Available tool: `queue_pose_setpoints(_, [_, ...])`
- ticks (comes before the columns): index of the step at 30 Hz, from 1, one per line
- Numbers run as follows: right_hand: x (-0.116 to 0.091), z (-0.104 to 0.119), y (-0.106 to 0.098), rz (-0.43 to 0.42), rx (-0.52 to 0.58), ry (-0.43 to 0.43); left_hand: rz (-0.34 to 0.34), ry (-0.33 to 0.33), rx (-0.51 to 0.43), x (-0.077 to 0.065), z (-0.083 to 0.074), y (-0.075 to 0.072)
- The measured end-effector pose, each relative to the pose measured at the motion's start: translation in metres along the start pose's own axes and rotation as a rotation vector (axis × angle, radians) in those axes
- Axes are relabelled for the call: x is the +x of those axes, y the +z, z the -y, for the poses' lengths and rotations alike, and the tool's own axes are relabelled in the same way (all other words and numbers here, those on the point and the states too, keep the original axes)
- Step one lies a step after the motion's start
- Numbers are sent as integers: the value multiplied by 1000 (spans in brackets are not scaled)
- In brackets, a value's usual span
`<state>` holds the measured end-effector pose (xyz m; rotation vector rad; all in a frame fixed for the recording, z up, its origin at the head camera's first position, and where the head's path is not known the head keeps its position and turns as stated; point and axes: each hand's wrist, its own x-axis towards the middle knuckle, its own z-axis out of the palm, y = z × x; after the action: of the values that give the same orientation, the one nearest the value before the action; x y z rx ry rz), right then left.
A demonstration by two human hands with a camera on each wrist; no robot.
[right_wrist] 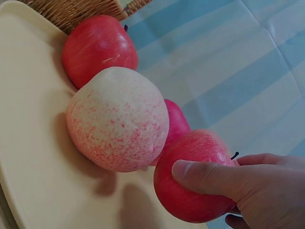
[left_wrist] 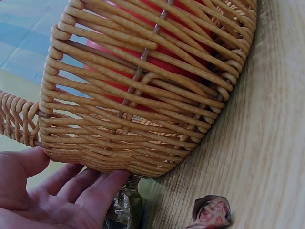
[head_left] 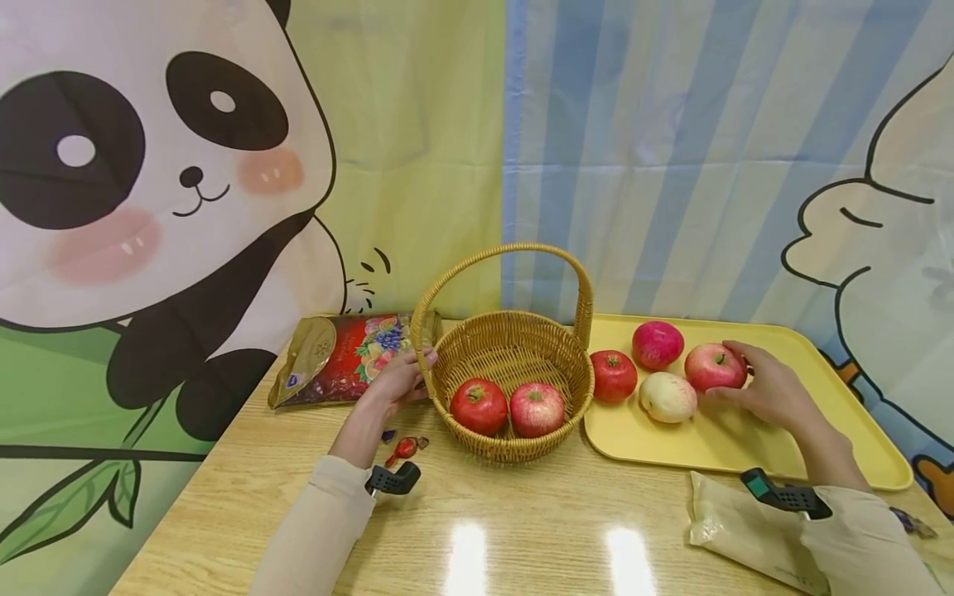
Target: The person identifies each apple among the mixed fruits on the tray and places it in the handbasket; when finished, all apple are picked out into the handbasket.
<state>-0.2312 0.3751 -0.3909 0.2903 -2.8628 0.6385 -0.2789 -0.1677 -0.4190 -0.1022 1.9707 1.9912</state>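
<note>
My right hand grips a red apple at the right of the fruit on the yellow tray. In the right wrist view the thumb lies across this apple and the other fingers are partly hidden behind it. Against the left side of a wicker basket, by the handle's base, rests my left hand. The left wrist view shows its fairly straight fingers along the basket wall. Two apples, one red and one pinkish, sit inside the basket.
Beside the held apple lie a pale fruit, a deep pink fruit and another red apple. A red-and-gold bag is behind the left hand. Wrapped candy lies near the left wrist, a beige packet below the tray.
</note>
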Motion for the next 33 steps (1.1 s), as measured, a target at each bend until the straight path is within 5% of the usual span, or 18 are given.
queue_pose_setpoints(9, [3,18,-10,-93,-6,-81,-1,-9,8,0,-1,-1])
queue_pose_setpoints(33, [3,106,-2,-137,48,-325,13,10,10,-1,-1,-1])
